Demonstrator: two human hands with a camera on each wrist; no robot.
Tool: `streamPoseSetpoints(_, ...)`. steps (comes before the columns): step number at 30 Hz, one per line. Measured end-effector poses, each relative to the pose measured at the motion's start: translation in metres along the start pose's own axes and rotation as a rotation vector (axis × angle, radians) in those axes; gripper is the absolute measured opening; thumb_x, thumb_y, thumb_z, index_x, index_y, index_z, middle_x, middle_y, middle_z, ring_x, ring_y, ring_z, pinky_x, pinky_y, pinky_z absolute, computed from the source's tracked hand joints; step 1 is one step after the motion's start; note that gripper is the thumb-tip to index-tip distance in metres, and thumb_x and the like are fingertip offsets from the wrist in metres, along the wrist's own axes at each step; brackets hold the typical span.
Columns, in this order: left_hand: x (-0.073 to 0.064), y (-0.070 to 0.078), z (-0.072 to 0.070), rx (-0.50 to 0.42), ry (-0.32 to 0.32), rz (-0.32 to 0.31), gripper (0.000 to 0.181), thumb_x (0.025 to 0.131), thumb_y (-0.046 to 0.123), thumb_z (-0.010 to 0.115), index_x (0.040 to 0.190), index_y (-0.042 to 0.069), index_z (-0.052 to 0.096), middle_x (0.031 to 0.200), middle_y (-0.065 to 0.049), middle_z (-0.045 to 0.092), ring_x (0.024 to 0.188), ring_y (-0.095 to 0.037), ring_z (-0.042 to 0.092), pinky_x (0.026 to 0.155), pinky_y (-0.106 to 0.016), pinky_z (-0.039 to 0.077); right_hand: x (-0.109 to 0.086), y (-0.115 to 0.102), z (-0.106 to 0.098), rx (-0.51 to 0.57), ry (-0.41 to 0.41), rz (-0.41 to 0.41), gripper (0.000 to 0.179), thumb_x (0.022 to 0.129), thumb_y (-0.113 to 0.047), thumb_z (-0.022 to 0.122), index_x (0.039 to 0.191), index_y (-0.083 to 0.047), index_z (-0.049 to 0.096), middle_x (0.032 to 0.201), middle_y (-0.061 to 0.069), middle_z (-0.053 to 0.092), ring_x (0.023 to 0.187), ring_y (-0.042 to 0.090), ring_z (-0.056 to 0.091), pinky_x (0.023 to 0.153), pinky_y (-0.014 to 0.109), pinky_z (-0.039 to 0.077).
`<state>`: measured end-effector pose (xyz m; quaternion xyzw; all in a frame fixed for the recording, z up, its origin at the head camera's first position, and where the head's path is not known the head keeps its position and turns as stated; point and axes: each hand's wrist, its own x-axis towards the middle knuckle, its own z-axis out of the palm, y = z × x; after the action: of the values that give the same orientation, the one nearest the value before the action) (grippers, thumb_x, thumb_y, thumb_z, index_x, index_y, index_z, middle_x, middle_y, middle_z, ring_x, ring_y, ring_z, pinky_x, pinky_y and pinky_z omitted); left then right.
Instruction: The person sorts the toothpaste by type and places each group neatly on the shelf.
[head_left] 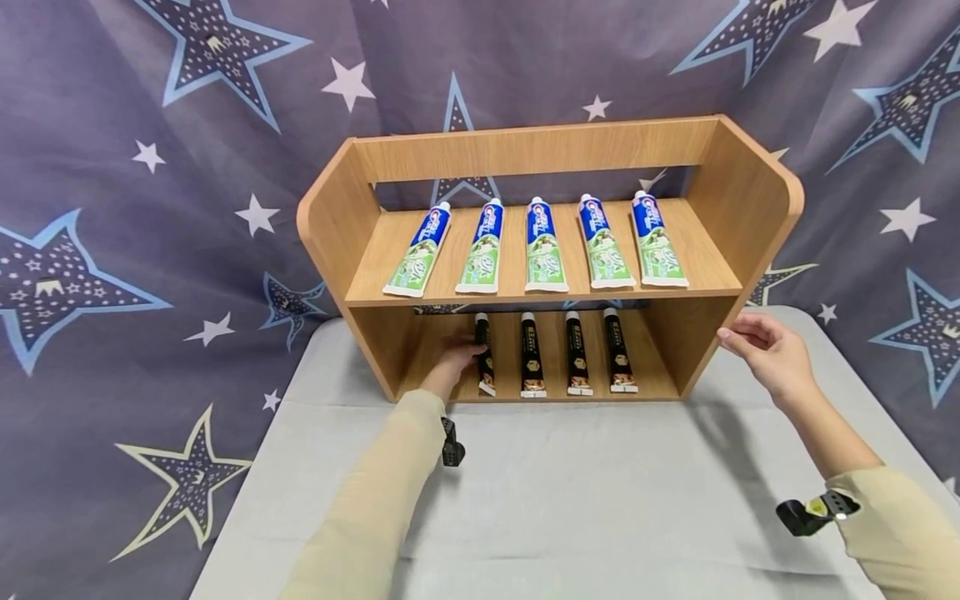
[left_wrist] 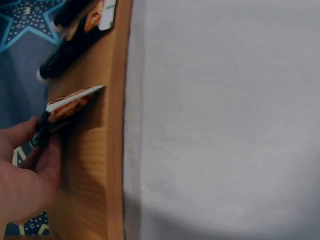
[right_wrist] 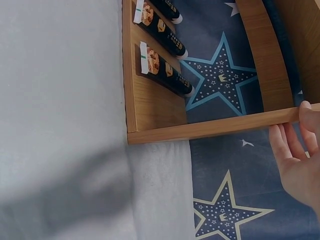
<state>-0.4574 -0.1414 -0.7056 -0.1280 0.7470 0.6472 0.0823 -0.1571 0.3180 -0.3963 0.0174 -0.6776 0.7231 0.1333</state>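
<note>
My left hand [head_left: 454,358] reaches into the lower level of a wooden shelf [head_left: 540,142] and pinches a black toothpaste tube [head_left: 485,358] between thumb and fingers. In the left wrist view that tube [left_wrist: 70,107] is turned on its edge, its white crimped end close over the board. To its right lie three more black tubes [head_left: 533,358], side by side with caps toward the back. My right hand [head_left: 772,354] grips the front edge of the shelf's right side panel; in the right wrist view its thumb lies on one face and the fingers [right_wrist: 287,142] on the other.
Several blue-and-green toothpaste tubes [head_left: 542,246] lie in a row on the upper level, above the left hand. The shelf stands on a table with a pale grey cloth [head_left: 585,492]. Behind it hangs a star-patterned curtain [head_left: 187,167].
</note>
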Motion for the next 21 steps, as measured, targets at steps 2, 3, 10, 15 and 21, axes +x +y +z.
streamPoseSetpoints(2,-0.032,0.021,-0.002,0.051,0.023,0.054,0.032,0.069,0.012,0.084,0.098,0.018,0.072,0.099,0.002,0.071,0.082,-0.016,0.067,0.069,-0.029,0.059,-0.001,-0.001,0.001,-0.013,0.003,-0.001,0.03,0.085,0.009,0.064,0.09,-0.02,0.065,0.078,-0.017,0.069,0.07,-0.006,0.066,0.065,0.007,0.055)
streamPoseSetpoints(3,-0.043,0.028,-0.004,0.069,0.032,0.07,0.029,0.07,0.011,0.082,0.096,0.019,0.072,0.096,0.004,0.07,0.078,-0.014,0.065,0.065,-0.027,0.058,0.0,0.0,0.0,-0.011,0.0,-0.005,0.029,0.085,0.008,0.065,0.09,-0.02,0.065,0.078,-0.016,0.069,0.07,-0.006,0.067,0.065,0.007,0.055)
streamPoseSetpoints(10,-0.07,0.043,-0.012,0.28,0.116,0.194,0.022,0.074,0.007,0.075,0.093,0.015,0.073,0.094,0.001,0.071,0.077,-0.014,0.065,0.063,-0.026,0.056,0.032,0.055,-0.036,0.024,-0.086,-0.08,0.021,0.082,-0.004,0.073,0.101,-0.012,0.067,0.088,-0.008,0.073,0.077,0.003,0.071,0.069,0.014,0.059)
streamPoseSetpoints(15,-0.14,0.087,-0.029,0.452,0.168,0.481,0.017,0.079,0.018,0.073,0.095,0.015,0.075,0.093,0.002,0.075,0.084,-0.012,0.069,0.072,-0.022,0.056,0.055,0.088,-0.053,0.091,-0.11,-0.065,0.027,0.081,0.002,0.073,0.105,-0.008,0.067,0.091,-0.002,0.074,0.08,0.008,0.072,0.069,0.017,0.06)
streamPoseSetpoints(21,-0.215,0.13,-0.04,0.431,0.105,0.511,0.014,0.083,0.019,0.071,0.095,0.011,0.074,0.092,-0.005,0.075,0.085,-0.019,0.071,0.078,-0.029,0.059,0.046,0.074,-0.037,0.103,-0.062,-0.047,0.022,0.082,0.004,0.07,0.102,-0.005,0.068,0.086,-0.003,0.074,0.077,0.006,0.072,0.069,0.019,0.061)
